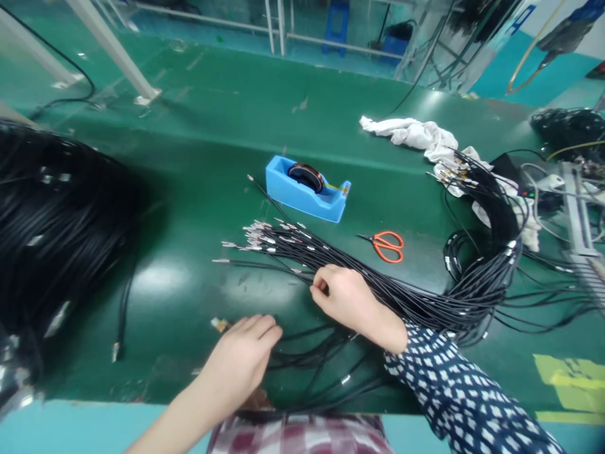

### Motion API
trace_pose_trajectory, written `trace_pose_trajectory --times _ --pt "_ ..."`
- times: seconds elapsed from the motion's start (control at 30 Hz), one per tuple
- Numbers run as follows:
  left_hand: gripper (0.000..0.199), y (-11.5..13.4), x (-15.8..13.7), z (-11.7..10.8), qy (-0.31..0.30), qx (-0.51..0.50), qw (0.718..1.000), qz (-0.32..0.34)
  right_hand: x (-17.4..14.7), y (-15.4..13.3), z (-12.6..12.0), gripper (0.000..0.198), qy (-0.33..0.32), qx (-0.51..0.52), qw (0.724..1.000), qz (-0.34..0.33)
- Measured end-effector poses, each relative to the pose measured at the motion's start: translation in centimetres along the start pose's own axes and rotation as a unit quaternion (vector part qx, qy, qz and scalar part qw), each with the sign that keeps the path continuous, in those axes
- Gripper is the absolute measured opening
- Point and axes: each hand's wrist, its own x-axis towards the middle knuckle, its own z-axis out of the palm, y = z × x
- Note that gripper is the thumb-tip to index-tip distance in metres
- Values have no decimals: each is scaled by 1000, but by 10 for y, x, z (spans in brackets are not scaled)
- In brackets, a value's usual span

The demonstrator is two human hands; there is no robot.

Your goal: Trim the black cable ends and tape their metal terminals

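Note:
A bundle of thin black cables (425,296) with metal tips fanned out at its left end (265,236) lies across the green table (198,132). My right hand (347,296) rests on the bundle, fingers curled and pinching at one cable. My left hand (241,356) lies flat on the table nearer to me, fingers together over a few loose black cables (312,353), next to a small metal-tipped cable end (220,324).
A blue tape dispenser (307,189) stands beyond the cable tips, orange scissors (390,244) to its right. White cloth (416,133) lies at the back right. A large black cable mass (51,221) fills the left side. More cables and a power strip (548,183) sit far right.

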Motion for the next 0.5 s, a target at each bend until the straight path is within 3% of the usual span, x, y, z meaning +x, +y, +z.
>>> trace_pose_trajectory --times 0.1,0.17,0.27,0.4,0.43,0.5 --pt "27 3 5 -5 -71 -167 980 -79 -3 5 -11 6 -52 157 986 18" --pt "19 1 14 -8 -42 -280 945 -162 -6 8 -14 15 -93 234 968 18" --pt "33 -6 33 -11 27 -479 842 -247 -12 9 -16 20 -138 278 951 4" --pt "32 -9 52 -19 100 -694 666 -255 -20 4 -18 19 -208 253 943 -58" --pt "28 -8 53 -21 123 -713 640 -257 -22 3 -19 20 -225 240 941 -74" --pt "24 -5 53 -25 149 -717 629 -262 -24 2 -18 18 -257 228 934 -97"
